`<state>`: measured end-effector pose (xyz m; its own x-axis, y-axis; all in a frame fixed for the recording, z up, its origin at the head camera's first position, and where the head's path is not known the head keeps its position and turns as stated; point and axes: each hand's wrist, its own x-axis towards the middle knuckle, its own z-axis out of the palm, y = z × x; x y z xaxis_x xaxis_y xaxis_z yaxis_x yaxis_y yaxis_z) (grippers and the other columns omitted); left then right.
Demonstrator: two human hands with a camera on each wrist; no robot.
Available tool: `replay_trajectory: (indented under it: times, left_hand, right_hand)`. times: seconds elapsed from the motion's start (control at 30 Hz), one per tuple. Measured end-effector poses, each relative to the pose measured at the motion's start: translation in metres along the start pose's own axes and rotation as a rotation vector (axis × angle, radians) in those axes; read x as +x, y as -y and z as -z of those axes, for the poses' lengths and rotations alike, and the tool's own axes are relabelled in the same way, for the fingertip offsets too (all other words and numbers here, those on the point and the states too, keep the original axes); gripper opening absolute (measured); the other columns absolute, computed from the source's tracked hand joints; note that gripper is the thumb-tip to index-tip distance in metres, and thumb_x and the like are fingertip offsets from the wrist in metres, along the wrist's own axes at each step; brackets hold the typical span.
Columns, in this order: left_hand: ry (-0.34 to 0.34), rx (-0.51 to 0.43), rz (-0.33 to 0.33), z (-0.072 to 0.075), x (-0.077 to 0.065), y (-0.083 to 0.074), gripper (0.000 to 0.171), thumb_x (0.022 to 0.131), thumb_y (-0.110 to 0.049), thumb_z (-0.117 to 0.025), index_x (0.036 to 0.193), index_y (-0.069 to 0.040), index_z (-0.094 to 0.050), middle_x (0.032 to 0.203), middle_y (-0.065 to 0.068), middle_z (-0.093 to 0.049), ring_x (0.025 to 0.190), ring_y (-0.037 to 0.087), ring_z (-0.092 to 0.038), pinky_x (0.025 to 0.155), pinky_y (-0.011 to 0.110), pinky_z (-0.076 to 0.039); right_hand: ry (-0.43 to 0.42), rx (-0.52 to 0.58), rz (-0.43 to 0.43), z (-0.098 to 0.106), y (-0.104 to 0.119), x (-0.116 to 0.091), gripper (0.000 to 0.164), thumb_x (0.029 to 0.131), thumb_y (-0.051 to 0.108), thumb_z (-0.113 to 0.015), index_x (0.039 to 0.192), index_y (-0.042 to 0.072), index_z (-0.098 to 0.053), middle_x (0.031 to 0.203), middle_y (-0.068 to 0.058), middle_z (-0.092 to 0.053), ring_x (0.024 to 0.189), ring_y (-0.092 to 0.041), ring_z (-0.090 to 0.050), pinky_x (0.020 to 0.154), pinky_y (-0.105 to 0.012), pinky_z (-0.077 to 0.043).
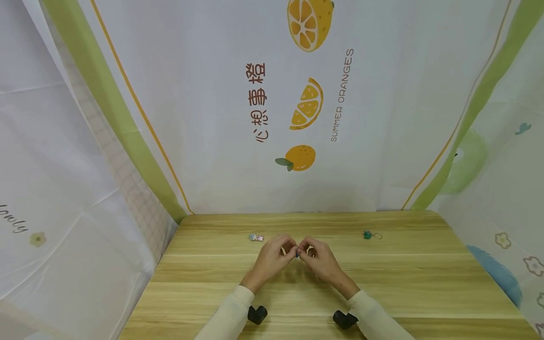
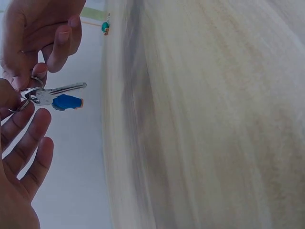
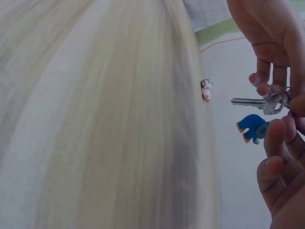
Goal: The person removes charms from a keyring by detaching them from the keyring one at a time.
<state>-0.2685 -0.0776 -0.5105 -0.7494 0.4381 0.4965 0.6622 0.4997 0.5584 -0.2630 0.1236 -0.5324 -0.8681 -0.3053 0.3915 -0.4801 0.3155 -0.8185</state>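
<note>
In the head view, my left hand (image 1: 272,257) and right hand (image 1: 321,261) meet fingertip to fingertip above the table. Between them they pinch a metal key ring (image 2: 36,82). A silver key (image 3: 252,102) hangs from it, its toothed blade pointing down. Beside the key dangles a blue figure charm (image 2: 67,101) with orange feet. My left thumb and forefinger grip one side of the ring, the right thumb and forefinger the other. The remaining fingers of both hands are loosely bent. Part of the ring is hidden behind the fingertips.
A small pink and white figure (image 1: 256,237) lies on the wooden table (image 1: 204,264) left of my hands. To the right lies a green charm (image 1: 367,234) with a ring. Black devices (image 1: 257,315) sit at both wrists. A printed white curtain (image 1: 221,179) stands behind the table.
</note>
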Motion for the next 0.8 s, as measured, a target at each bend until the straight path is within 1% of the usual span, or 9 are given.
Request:
replay_trajectory:
  times: [0.17,0.23,0.33,0.53,0.63,0.8]
  left_hand:
    - [-0.009,0.008,-0.004,-0.0001,0.001,-0.0012,0.004,0.103,-0.012,-0.071,0.1,-0.015,-0.072,0.088,-0.003,-0.071,0.077,0.003,-0.062,0.067,0.017,-0.053]
    - [-0.015,0.007,-0.01,0.0001,0.0013,-0.0017,0.005,0.102,-0.011,-0.072,0.099,-0.016,-0.072,0.088,-0.003,-0.071,0.077,0.004,-0.063,0.067,0.018,-0.054]
    - [-0.024,0.019,-0.011,0.0001,0.0011,-0.0016,0.005,0.102,-0.011,-0.073,0.099,-0.015,-0.072,0.088,-0.003,-0.071,0.077,0.004,-0.063,0.066,0.018,-0.054]
    - [-0.035,0.044,0.03,-0.0008,0.0004,0.0006,0.008,0.101,-0.01,-0.073,0.096,-0.016,-0.072,0.087,-0.004,-0.071,0.076,0.003,-0.061,0.066,0.018,-0.053]
    - [-0.041,0.057,0.034,-0.0015,0.0001,0.0013,0.008,0.1,-0.009,-0.074,0.097,-0.016,-0.072,0.087,-0.005,-0.071,0.076,0.004,-0.062,0.066,0.018,-0.053]
    - [-0.074,0.059,0.021,-0.0006,0.0,0.0002,0.009,0.098,-0.007,-0.076,0.095,-0.015,-0.073,0.086,-0.004,-0.071,0.076,0.009,-0.065,0.066,0.018,-0.053]
  right_hand:
    - [-0.003,-0.009,0.005,0.0005,0.0001,0.0004,0.011,0.104,0.009,-0.069,0.093,0.013,-0.068,0.087,0.002,-0.066,0.05,0.0,-0.047,0.044,-0.022,-0.044]
    - [-0.004,-0.007,0.006,0.001,-0.0003,0.0003,0.013,0.104,0.007,-0.068,0.092,0.014,-0.068,0.086,0.001,-0.066,0.05,0.0,-0.047,0.044,-0.022,-0.044]
    - [-0.016,0.005,0.034,0.0019,-0.0009,-0.0001,0.016,0.103,0.004,-0.068,0.091,0.015,-0.068,0.085,-0.001,-0.066,0.051,-0.001,-0.049,0.044,-0.023,-0.046]
    - [-0.045,0.011,0.092,0.0041,0.0008,0.0002,0.016,0.101,0.0,-0.068,0.092,0.012,-0.069,0.084,-0.004,-0.067,0.053,0.0,-0.05,0.047,-0.022,-0.046]
    - [-0.053,0.007,0.099,0.0055,0.0015,0.001,0.017,0.1,-0.001,-0.068,0.091,0.013,-0.069,0.084,-0.003,-0.067,0.053,0.0,-0.05,0.047,-0.022,-0.046]
    - [-0.058,-0.019,0.088,0.0081,0.0018,0.0023,0.02,0.099,-0.001,-0.069,0.091,0.017,-0.068,0.085,-0.001,-0.067,0.054,-0.001,-0.051,0.048,-0.023,-0.047]
